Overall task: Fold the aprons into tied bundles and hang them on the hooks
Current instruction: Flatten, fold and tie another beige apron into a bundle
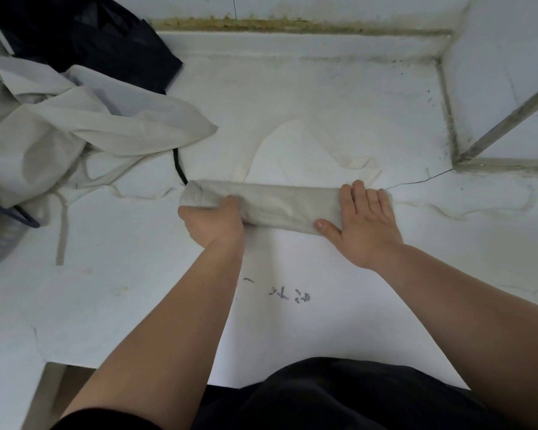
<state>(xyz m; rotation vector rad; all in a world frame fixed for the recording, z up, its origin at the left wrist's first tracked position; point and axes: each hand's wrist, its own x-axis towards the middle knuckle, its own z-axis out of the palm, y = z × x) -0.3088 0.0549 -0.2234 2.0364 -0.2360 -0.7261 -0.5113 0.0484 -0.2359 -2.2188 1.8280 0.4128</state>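
- the rolled apron [271,203] lies crosswise at the middle of the white counter [323,88].
- the left hand [212,225] grips the roll near its left end, fingers curled around the cloth.
- the right hand [362,225] lies flat on the right end, fingers straight and pressing down, thumb along the near edge.
- a loop of pale strap [251,158] lies flat just beyond the roll.
- a heap of pale aprons [75,128] sits at the left, with black cloth [106,35] behind it.

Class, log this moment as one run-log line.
stage: roll made, untied | left hand: grips roll | right hand: flat on roll | roll: on table | apron pile: left
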